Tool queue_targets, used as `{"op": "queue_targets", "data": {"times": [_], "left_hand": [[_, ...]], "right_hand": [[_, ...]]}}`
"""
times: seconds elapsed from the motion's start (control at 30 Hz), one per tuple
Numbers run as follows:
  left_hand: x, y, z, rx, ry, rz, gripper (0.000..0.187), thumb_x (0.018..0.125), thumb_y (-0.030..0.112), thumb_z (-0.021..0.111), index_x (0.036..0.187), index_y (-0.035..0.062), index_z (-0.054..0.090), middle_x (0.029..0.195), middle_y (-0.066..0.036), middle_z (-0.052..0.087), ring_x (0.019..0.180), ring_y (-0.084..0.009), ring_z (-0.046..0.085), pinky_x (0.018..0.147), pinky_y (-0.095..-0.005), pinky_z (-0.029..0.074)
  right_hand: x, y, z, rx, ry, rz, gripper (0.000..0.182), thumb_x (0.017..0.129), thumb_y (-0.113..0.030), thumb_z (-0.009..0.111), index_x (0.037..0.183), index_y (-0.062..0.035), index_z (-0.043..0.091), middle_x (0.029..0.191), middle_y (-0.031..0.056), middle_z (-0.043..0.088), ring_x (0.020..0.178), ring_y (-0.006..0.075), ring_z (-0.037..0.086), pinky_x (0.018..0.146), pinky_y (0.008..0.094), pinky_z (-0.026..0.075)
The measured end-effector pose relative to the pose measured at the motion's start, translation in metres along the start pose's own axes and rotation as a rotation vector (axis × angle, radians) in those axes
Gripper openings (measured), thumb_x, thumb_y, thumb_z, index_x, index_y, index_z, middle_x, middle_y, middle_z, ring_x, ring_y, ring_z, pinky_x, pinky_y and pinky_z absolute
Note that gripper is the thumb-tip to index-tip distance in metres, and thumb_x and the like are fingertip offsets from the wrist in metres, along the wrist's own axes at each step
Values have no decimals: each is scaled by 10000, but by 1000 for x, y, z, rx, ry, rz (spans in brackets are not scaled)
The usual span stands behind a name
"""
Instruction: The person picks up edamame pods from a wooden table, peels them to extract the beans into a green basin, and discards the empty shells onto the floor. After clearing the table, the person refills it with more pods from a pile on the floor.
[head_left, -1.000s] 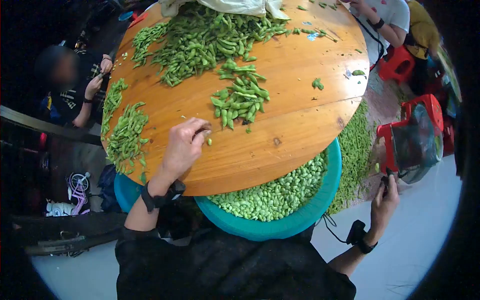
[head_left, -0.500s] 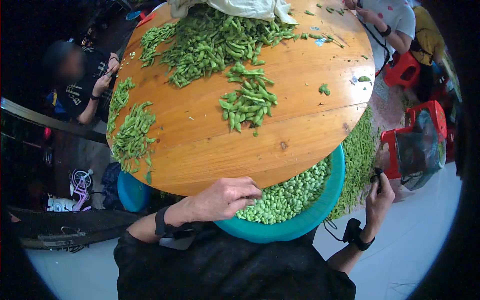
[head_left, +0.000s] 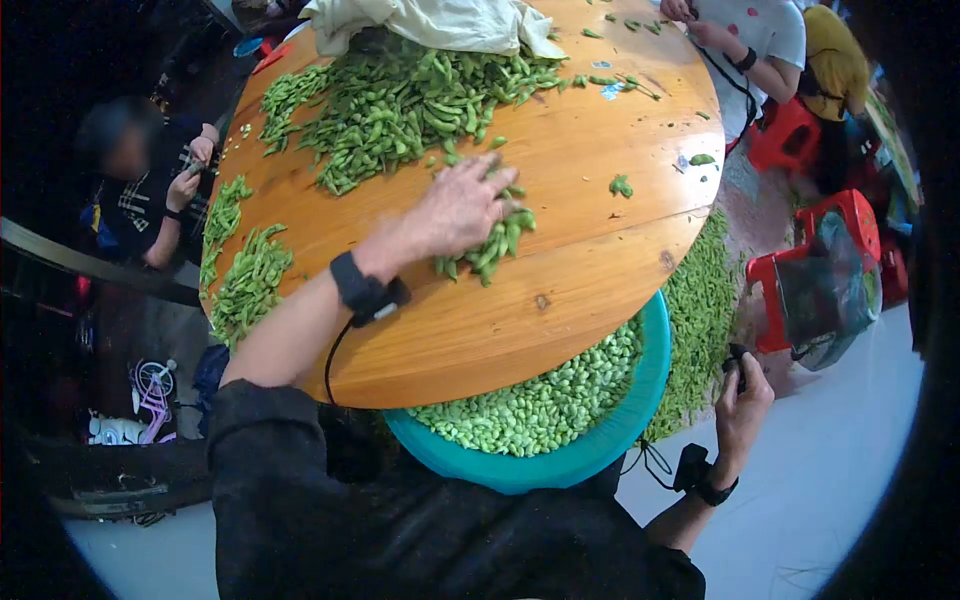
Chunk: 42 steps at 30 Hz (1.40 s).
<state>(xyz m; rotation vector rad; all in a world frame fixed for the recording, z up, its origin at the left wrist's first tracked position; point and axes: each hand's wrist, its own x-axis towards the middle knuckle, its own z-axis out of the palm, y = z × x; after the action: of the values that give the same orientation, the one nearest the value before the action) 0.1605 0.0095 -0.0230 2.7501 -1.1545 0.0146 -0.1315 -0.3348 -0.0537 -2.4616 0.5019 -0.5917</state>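
My left hand [head_left: 462, 208] reaches over the wooden table [head_left: 420, 345], fingers apart on a small heap of green soybean pods [head_left: 497, 250] and partly covering it; the hand is slightly blurred. Down at the right, my right hand [head_left: 742, 405] is closed on a small black object [head_left: 735, 362], whose kind I cannot make out. Between my body and the table edge stands a teal basin [head_left: 655, 365] full of shelled green beans [head_left: 540, 410]. Both wrists wear black bands with a device.
A large pod pile [head_left: 400, 115] lies under a pale cloth [head_left: 430, 22]. More pods [head_left: 250, 280] line the table's left edge. Two people work pods at left and upper right. Pods cover the floor [head_left: 695, 320] near red stools [head_left: 855, 225].
My left hand has moved from above the basin up and forward onto the small pod heap. The right hand stays low at the right, still holding the black object. The view has shifted slightly.
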Motion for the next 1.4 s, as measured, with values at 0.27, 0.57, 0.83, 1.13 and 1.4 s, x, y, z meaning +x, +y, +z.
{"op": "queue_targets", "data": {"times": [0.27,0.57,0.83,1.13,1.4], "left_hand": [[-72,54,-29,-233,-91,290,442,865,164,670,1276,41,561,1366,-232,495,1304,-416,447,1092,-493,376],[-58,89,-21,-154,147,293,158,731,39,724,852,21,625,904,-111,552,918,-299,549,822,-407,481],[-59,73,-24,-179,109,216,146,730,-25,676,869,6,645,907,-128,581,871,-324,585,761,-410,498],[-87,118,-54,-1049,-42,-215,127,897,46,672,1009,-14,667,818,-26,665,628,-83,586,546,-244,461],[-116,136,-24,-1512,-167,-547,107,927,96,675,978,3,660,747,8,620,575,-31,498,497,-201,387]], "right_hand": [[7,-10,6,-10,-106,39,199,884,29,558,1069,53,625,918,209,660,793,343,646,724,365,495],[8,-23,13,46,-62,5,184,874,39,562,1046,47,627,870,197,650,769,323,640,718,365,494],[-3,-18,7,51,-35,16,170,865,40,561,1023,38,626,839,184,641,750,302,634,702,358,492],[-5,-120,35,755,-375,99,270,870,32,564,1119,25,668,742,31,563,608,87,499,532,246,379],[-12,-153,57,953,-590,30,254,879,26,565,1114,27,663,714,22,514,573,79,490,510,251,378]]}}
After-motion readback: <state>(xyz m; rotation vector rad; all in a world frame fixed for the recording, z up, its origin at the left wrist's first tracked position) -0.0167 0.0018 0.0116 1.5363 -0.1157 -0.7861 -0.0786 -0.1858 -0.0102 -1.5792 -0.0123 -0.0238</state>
